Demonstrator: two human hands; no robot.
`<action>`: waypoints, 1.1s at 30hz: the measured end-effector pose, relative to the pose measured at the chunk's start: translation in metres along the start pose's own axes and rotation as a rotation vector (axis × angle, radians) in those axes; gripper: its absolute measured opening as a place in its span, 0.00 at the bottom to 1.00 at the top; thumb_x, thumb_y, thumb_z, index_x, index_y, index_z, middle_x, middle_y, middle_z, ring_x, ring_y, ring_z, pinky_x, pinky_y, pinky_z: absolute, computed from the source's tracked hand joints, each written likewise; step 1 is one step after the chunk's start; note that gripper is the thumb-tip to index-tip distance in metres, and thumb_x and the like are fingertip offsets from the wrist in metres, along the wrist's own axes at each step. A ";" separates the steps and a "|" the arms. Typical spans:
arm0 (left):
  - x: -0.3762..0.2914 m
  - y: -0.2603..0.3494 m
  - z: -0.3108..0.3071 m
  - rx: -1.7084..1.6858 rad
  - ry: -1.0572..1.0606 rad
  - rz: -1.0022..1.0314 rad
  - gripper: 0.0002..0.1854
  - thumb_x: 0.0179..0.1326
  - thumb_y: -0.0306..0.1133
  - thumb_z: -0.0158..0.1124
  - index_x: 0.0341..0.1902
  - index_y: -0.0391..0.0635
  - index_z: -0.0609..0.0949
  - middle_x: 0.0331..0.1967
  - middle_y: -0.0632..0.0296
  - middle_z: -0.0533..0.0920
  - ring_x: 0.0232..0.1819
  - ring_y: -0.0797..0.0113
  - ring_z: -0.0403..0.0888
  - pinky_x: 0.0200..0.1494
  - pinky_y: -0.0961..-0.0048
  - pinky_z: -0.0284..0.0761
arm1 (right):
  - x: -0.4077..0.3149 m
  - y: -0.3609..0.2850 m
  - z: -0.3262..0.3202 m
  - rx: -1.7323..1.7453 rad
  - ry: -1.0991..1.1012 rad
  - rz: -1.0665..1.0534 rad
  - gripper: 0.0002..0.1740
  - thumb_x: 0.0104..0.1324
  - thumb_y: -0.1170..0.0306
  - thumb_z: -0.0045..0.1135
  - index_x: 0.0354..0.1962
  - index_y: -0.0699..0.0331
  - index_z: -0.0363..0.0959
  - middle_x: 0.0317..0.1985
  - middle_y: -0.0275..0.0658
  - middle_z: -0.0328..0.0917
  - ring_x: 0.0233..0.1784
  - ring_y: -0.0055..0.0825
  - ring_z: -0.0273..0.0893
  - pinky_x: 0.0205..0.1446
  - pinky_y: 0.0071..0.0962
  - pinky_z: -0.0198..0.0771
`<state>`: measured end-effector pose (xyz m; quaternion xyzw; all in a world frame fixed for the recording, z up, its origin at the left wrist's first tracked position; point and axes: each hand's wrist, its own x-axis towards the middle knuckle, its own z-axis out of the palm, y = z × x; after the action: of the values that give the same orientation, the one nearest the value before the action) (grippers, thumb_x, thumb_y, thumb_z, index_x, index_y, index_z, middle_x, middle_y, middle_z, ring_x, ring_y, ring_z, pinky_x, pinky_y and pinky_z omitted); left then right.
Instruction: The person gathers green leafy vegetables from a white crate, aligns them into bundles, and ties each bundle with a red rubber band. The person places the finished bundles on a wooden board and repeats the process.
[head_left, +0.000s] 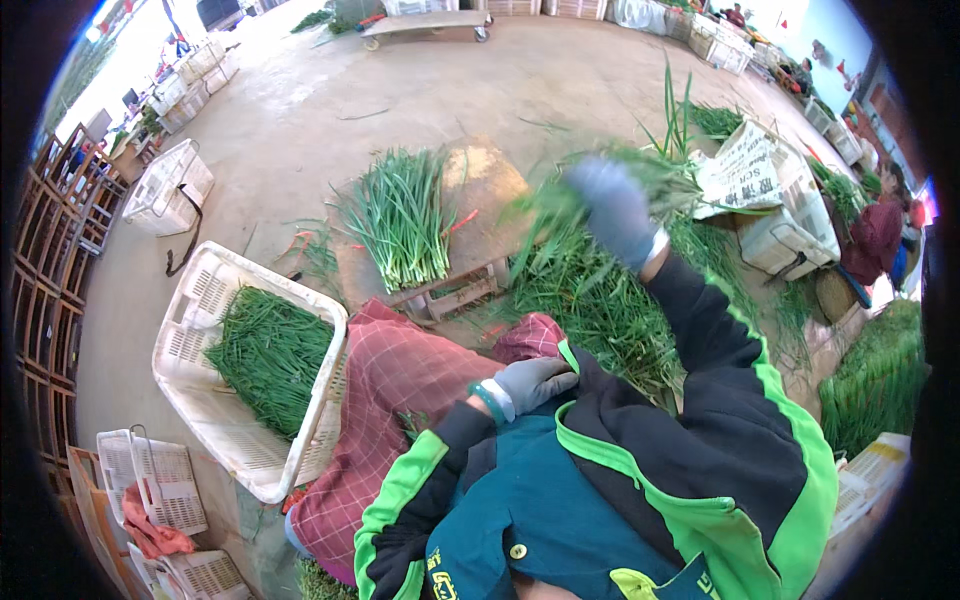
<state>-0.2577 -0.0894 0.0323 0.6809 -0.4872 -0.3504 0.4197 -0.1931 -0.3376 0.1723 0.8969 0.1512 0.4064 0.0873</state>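
Note:
My right hand (611, 206), in a grey-blue glove, is blurred over a large heap of loose long-leaved greens (592, 315). Blurred leaves surround its fingers, and I cannot tell whether it grips any. My left hand (534, 384), in a grey glove, lies at my lap against the edge of the black and green jacket (622, 420); its fingertips are partly hidden. Before me, a bunch of green onions (409, 217) rests on a low wooden stand (487, 195), pale stem ends towards me. Beside it on the board is a red tie (461, 223).
At left, a white plastic crate (176, 360) holds more greens (274, 360). Another white crate (787, 232) stands right of the heap, a printed sack over it. Stacked bunches (874, 382) are far right, near a seated person (877, 232). A flat trolley (424, 26) stands behind.

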 end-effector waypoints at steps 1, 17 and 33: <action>-0.005 0.000 -0.005 -0.040 0.049 0.056 0.22 0.74 0.48 0.54 0.60 0.44 0.77 0.53 0.45 0.82 0.57 0.44 0.79 0.59 0.57 0.74 | -0.003 -0.036 -0.003 -0.060 -0.229 0.012 0.14 0.52 0.71 0.54 0.39 0.56 0.74 0.32 0.37 0.74 0.32 0.35 0.74 0.32 0.34 0.67; -0.068 0.046 -0.077 0.716 0.880 0.007 0.47 0.60 0.44 0.72 0.78 0.42 0.59 0.75 0.47 0.64 0.72 0.49 0.67 0.70 0.54 0.65 | 0.040 -0.161 -0.016 1.967 -0.064 0.733 0.19 0.75 0.65 0.50 0.58 0.67 0.68 0.47 0.38 0.80 0.48 0.26 0.80 0.52 0.23 0.78; -0.184 -0.027 -0.106 -1.146 1.465 0.723 0.10 0.72 0.34 0.57 0.49 0.41 0.80 0.34 0.59 0.82 0.40 0.60 0.80 0.58 0.58 0.74 | 0.195 -0.217 0.067 1.648 -0.816 -0.641 0.41 0.76 0.49 0.50 0.70 0.74 0.56 0.66 0.54 0.72 0.69 0.37 0.70 0.71 0.30 0.66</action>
<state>-0.2049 0.1158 0.0631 0.2345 -0.0433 0.1228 0.9634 -0.0643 -0.0690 0.2052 0.6651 0.5833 -0.2118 -0.4154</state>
